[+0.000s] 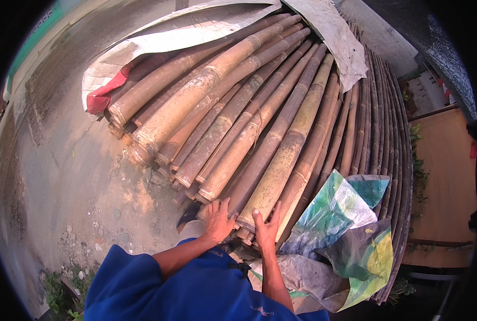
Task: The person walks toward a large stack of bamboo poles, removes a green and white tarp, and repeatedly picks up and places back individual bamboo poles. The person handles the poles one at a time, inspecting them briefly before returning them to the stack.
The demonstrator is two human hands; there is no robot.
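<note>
A large stack of long brown and tan bamboo poles [254, 123] fans out in front of me, cut ends toward me. My left hand [218, 220] lies against the near pole ends, fingers stretched out and apart. Beside it, to the right, my right hand [267, 227] rests on the poles with thumb and fingers spread. Its thumb touches the end of a thick yellowish bamboo pole [286, 155]. Neither hand is closed round a pole. The undersides of both hands are hidden.
A white sheet with a red corner [185, 35] covers the poles' far part. Crumpled green and white printed sheeting [329, 211] lies right of my right hand. Concrete ground [62, 160] with small stones stretches left. An orange-brown panel [444, 176] stands at the far right.
</note>
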